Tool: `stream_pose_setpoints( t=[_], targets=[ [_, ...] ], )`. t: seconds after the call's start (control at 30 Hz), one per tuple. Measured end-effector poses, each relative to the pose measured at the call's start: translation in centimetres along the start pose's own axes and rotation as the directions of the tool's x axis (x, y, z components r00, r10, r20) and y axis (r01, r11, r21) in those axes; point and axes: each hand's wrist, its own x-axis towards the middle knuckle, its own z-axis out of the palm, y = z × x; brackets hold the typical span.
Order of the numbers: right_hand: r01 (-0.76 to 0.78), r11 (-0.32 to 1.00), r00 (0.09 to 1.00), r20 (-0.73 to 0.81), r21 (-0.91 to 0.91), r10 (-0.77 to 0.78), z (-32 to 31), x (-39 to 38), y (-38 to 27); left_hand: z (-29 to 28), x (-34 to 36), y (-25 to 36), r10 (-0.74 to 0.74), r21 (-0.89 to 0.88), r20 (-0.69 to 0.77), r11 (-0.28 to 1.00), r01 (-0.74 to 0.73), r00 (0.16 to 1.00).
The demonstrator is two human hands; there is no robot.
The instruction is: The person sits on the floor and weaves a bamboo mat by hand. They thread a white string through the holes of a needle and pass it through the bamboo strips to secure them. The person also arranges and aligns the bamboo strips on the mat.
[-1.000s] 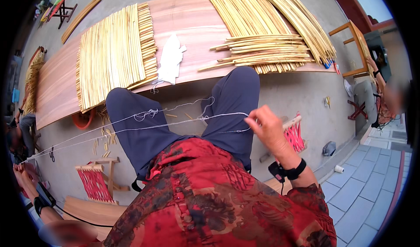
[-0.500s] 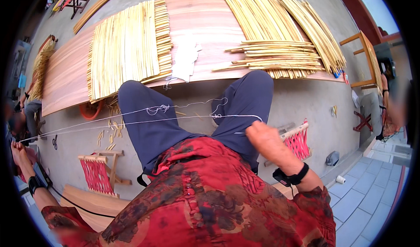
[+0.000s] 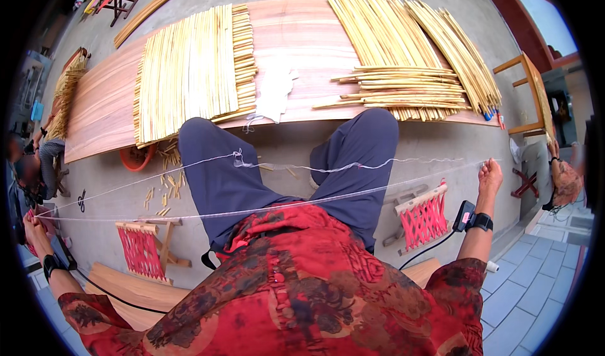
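Over the red patterned shirt point(image 3: 296, 287) at the bottom of the frame, 2 strands of white string point(image 3: 328, 198) run between the hands, the lower one stretched straight, the upper one tangled above the left knee of the dark trousers point(image 3: 217, 157). At the right, the right hand point(image 3: 490, 178) pinches the string in its fingertips; at the left edge, the left hand point(image 3: 36, 231) is closed on it, though too small to tell which fingers grip. Farther up, a wooden board point(image 3: 290, 34) bears pale sticks point(image 3: 189, 72) and a white cloth point(image 3: 275, 94)
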Motion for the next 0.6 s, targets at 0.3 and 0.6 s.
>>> stream_pose_setpoints(
  t=[0.3,0.6],
  targets=[
    [-0.037,0.995,0.966,-0.260,-0.096,0.010,-10.1,6.7,2.3,-5.9,-3.0,1.1,0.025,0.241,-0.182,0.970,0.020,0.983],
    [0.047,0.998,0.926,-0.378,0.053,-0.023,-13.5,6.9,0.7,-9.3,-5.1,4.4,0.302,0.970,0.224,-0.158,-0.183,0.927]
  ],
)
